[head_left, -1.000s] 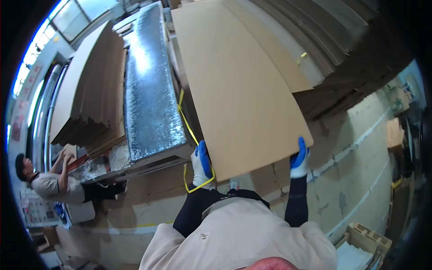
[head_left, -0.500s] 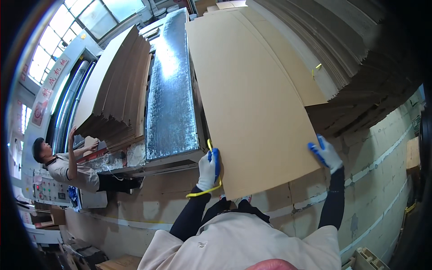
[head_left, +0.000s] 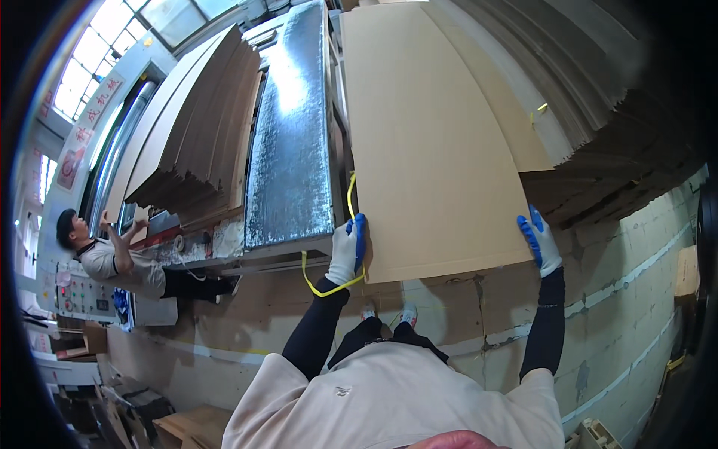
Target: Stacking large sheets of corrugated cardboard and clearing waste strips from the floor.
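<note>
Two gloved hands grip the near corners of a large tan corrugated cardboard sheet (head_left: 430,142), and from my remote seat I read it as a spread hold to keep the wide panel from sagging. The left hand (head_left: 348,249), in a white glove with blue fingers, is closed around the sheet's left edge near its lower corner. The right hand (head_left: 538,241), gloved alike, clamps the lower right corner, arm stretched well out. A yellow plastic strap (head_left: 333,280) loops by the left wrist and runs up along the sheet's left side. The sheet lies on top of a tall pile of flat cardboard sheets (head_left: 598,112) to my right. Just left of it runs a long silvery metal machine bed (head_left: 292,150), with another leaning cardboard stack (head_left: 191,142) beyond. A co-worker in a grey shirt (head_left: 112,258) stands at far left by a control panel (head_left: 82,295).
</note>
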`<state>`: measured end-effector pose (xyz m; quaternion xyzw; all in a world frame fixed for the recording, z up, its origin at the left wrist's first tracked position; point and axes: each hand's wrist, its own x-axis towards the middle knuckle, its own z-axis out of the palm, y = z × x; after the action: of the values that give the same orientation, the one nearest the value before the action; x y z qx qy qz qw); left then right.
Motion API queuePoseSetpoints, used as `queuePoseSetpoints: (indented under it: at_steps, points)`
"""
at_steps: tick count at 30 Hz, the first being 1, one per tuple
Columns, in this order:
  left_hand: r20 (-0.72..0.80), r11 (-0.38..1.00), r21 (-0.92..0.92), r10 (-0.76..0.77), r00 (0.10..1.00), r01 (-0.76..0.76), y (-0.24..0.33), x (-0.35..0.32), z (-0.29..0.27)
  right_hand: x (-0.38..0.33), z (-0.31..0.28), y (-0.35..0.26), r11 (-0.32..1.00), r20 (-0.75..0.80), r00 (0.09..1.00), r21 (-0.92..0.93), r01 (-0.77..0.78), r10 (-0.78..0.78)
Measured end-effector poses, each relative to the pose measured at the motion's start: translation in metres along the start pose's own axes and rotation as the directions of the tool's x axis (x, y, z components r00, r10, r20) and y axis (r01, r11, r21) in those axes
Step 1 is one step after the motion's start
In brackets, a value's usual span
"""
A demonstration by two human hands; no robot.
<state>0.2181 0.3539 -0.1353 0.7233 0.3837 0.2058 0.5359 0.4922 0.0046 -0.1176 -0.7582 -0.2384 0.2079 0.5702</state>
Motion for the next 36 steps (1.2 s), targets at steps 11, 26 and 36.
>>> queuePoseSetpoints:
  at_steps: [11,26,36]
  points:
    - [0.062,0.997,-0.043,-0.057,0.996,0.059,0.012,-0.008,-0.06,-0.01,0.068,-0.016,0.979,-0.011,1.0,0.202,-0.014,0.016]
    - [0.012,0.843,0.115,0.528,0.849,-0.525,0.018,0.019,-0.351,-0.085,0.37,-0.067,0.941,-0.188,0.97,0.272,0.202,-0.153]
    - [-0.246,0.777,0.552,0.498,0.831,-0.302,0.067,0.134,-0.626,0.078,0.604,-0.238,0.856,0.064,0.922,0.401,0.327,-0.382]
